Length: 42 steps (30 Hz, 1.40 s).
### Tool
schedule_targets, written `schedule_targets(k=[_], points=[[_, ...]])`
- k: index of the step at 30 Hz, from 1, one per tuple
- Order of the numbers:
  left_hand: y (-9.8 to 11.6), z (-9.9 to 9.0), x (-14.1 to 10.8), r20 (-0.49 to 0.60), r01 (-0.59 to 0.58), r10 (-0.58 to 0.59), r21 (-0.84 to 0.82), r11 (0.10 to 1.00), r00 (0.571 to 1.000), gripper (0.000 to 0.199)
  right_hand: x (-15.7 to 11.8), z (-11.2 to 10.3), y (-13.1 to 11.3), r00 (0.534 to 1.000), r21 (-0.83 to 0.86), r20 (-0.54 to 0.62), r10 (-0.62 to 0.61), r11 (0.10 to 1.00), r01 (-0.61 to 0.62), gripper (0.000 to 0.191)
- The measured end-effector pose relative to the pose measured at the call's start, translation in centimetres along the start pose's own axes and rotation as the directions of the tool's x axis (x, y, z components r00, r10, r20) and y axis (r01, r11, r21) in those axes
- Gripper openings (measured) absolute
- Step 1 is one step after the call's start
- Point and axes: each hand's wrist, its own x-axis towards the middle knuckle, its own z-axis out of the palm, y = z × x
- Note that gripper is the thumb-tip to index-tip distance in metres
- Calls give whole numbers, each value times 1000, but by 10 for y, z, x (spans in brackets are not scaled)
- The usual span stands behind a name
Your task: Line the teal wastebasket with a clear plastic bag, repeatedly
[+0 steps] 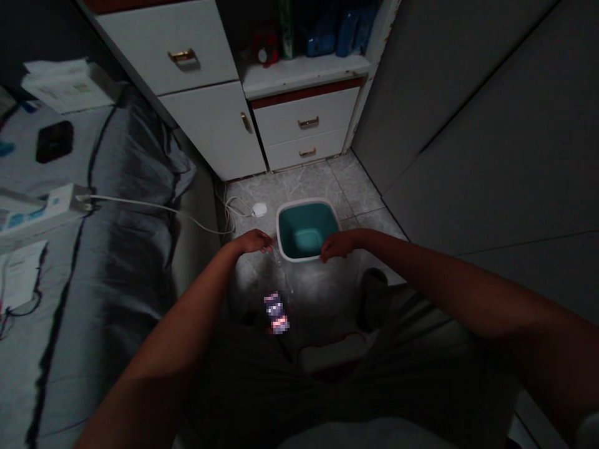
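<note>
A teal bin (307,221) with a pale rim stands upright on the floor in front of me, and its visible inside holds nothing. My left hand (255,241) is just left of the bin, its fingers pinched on thin clear plastic (277,254) that looks like a bag. My right hand (339,244) is closed at the bin's front right corner, over the rim. Its fingertips are partly hidden, and I cannot tell whether they grip the rim or the plastic. A phone with a lit, blurred screen (276,313) lies below the hands.
White drawers (306,121) and a cabinet (210,131) stand ahead. To the left is a bed (126,249) with a power strip (68,202); its white cable (154,204) runs down to the floor. A grey panel wall (468,125) rises on the right.
</note>
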Motion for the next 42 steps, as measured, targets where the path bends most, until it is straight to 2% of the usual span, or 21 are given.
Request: schedule_targets(k=[5,10,12,14,15,18,20,22,27,30,34,40,42], points=[[-7,1,4,-13,-62,62,-11,998,998,19,-34,-40,-17,982,27,-101,-162,986,166,38],[-13,5,5,-48,-52,51,-26,998,998,47,-73,-97,-47,944,3,-255,-211,976,219,42],[-13,5,5,-48,-48,48,-7,999,998,54,-81,-118,-60,905,-57,-351,-241,970,236,41],[-13,6,6,-37,-25,25,7,1000,999,58,-83,-134,-71,836,-128,-482,-263,965,229,38],[-12,6,6,-29,-10,10,14,1000,1000,60,-82,-140,-75,788,-163,-557,-264,965,208,37],[-12,7,6,-19,11,-10,59,998,1000,60,-73,-154,-81,602,-258,-754,-262,961,95,35],[-13,8,7,-26,4,-1,104,995,1000,57,-66,-161,-81,496,-316,-820,-285,949,24,35],[-15,9,9,-33,-19,24,142,990,999,56,-59,-168,-78,444,-364,-838,-316,931,-23,35],[-18,14,14,-115,-54,70,141,989,991,46,-49,-179,-63,417,-453,-822,-387,889,-69,40],[-16,18,11,-148,-27,43,110,994,988,36,-45,-177,-52,418,-491,-802,-426,869,-58,44],[-10,23,-3,-183,45,-23,115,992,983,36,-44,-168,-42,415,-505,-800,-433,860,-76,51],[-8,32,-27,-377,4,39,112,994,925,29,-52,-156,-35,427,-546,-781,-456,830,-112,56],[-7,37,-34,-409,-18,64,115,993,911,24,-57,-152,-34,440,-554,-775,-453,823,-128,58]])
